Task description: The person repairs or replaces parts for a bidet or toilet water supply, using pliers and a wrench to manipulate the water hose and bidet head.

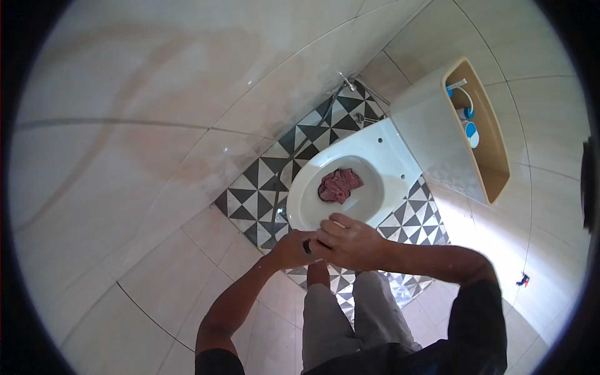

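Note:
My left hand (294,249) and my right hand (351,244) meet in front of my body, just over the near rim of a white toilet bowl (300,199). The fingers of the right hand are curled over the left hand. A small dark object (307,247) shows where they meet; I cannot make out what it is. Inside the bowl lies a crumpled dark red cloth (339,186), and neither hand touches it.
Behind the toilet, a beige-rimmed open tank (494,134) holds a blue-and-white container (471,134). A metal tap (347,82) and a dark hose (277,206) are at the left wall. Black-and-white patterned tiles (250,194) surround the toilet.

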Demonstrator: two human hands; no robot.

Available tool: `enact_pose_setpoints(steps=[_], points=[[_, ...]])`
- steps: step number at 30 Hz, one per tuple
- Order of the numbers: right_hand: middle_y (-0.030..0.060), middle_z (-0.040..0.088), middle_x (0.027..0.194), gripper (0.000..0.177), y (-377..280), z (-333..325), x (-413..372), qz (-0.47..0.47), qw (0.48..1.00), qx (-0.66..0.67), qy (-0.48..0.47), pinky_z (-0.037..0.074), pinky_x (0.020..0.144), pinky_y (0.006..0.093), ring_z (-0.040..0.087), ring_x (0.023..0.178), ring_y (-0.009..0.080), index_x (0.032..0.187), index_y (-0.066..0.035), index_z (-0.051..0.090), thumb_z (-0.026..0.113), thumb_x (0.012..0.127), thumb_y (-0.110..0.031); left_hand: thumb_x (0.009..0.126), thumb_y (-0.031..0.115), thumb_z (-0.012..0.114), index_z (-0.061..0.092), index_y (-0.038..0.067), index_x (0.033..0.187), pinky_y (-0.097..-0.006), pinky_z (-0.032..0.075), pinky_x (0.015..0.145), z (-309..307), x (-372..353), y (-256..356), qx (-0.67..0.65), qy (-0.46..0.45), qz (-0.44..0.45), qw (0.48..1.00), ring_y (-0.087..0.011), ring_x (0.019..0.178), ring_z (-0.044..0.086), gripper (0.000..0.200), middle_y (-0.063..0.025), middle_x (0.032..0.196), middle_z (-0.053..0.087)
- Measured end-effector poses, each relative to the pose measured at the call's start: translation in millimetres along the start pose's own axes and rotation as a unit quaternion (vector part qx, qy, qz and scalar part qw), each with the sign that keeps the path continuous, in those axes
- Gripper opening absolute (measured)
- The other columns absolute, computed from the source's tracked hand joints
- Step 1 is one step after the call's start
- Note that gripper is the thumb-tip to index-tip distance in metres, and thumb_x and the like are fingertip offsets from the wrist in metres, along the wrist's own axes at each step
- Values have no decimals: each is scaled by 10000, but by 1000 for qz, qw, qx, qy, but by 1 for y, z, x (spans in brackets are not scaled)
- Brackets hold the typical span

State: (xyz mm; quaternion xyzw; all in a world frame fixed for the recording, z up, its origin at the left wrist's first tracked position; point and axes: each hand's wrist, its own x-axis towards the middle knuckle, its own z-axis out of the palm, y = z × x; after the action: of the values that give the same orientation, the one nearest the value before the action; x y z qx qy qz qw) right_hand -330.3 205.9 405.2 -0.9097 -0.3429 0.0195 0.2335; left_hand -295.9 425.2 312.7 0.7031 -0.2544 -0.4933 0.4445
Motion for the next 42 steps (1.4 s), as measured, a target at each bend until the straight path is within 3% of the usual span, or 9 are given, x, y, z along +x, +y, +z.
enact_pose_setpoints(steps=[3, 11, 27, 30, 32, 33, 37, 39, 42], points=[[47, 682, 811, 276, -6, 7, 0, 37, 985, -5, -168, 540, 720, 330, 678, 782, 196, 980, -47, 663, 663, 798, -254, 779, 255, 789, 701, 79, 975, -443, 578, 728, 8, 2, -10, 83, -75, 14, 994, -406, 827, 709, 278, -172, 845, 726], [102, 693, 735, 252, -16, 52, -6, 171, 974, 42, -141, 557, 632, 391, 716, 703, 264, 909, -16, 627, 677, 811, -243, 721, 261, 816, 616, 117, 857, -496, 517, 585, 9, 8, -41, 233, 62, 76, 967, -395, 639, 666, 281, -140, 638, 630], [180, 733, 867, 534, -59, 93, -18, 606, 740, 293, -7, 551, 796, 488, 720, 845, 389, 998, -67, 706, 730, 828, -573, 620, 221, 864, 611, 152, 848, -455, 513, 677, -13, 43, -44, 284, -66, 75, 954, -307, 712, 700, 348, -38, 700, 681], [188, 732, 870, 562, -59, 93, -24, 629, 702, 331, 38, 542, 796, 472, 714, 874, 397, 1006, -44, 713, 742, 827, -576, 572, 201, 906, 636, 113, 1028, -471, 480, 889, -22, 42, -30, 225, -48, 63, 971, -324, 904, 685, 537, -84, 886, 697], [171, 725, 839, 486, -59, 89, -27, 623, 664, 400, 106, 539, 755, 414, 718, 810, 329, 976, -5, 712, 753, 871, -478, 643, 115, 846, 549, 53, 1276, -491, 380, 1062, -20, 29, -34, 170, 208, 137, 953, -353, 1167, 587, 703, -155, 1217, 609], [171, 725, 839, 486, -59, 84, -27, 620, 664, 406, 97, 539, 755, 414, 718, 810, 329, 976, -5, 712, 753, 871, -478, 643, 115, 846, 549, 53, 1276, -491, 380, 1062, -14, 21, -39, 169, 211, 126, 954, -353, 1167, 587, 703, -155, 1217, 609], [109, 681, 749, 372, -72, 93, -31, 629, 593, 494, 99, 511, 682, 350, 627, 689, 172, 911, 15, 704, 726, 929, -355, 789, 103, 759, 346, 39, 1464, -487, 366, 1113, 21, -11, -55, -50, 386, -112, 914, -305, 1293, 472, 794, -164, 1456, 401], [114, 671, 729, 368, -82, 103, -36, 634, 480, 602, 71, 513, 673, 370, 643, 686, 189, 937, 14, 696, 723, 931, -352, 931, 157, 656, 334, 61, 1509, -490, 376, 1131, 30, -14, -56, -447, 437, -253, 738, -277, 1376, 414, 669, -142, 1477, 381], [93, 649, 692, 358, -99, 110, -37, 630, 513, 581, 48, 498, 633, 341, 628, 653, 161, 939, 3, 694, 712, 942, -355, 1005, 316, 607, 512, 69, 1278, -403, 474, 998, 23, -13, -58, -648, 373, -210, 630, -237, 1097, 588, 381, -98, 1156, 577]])
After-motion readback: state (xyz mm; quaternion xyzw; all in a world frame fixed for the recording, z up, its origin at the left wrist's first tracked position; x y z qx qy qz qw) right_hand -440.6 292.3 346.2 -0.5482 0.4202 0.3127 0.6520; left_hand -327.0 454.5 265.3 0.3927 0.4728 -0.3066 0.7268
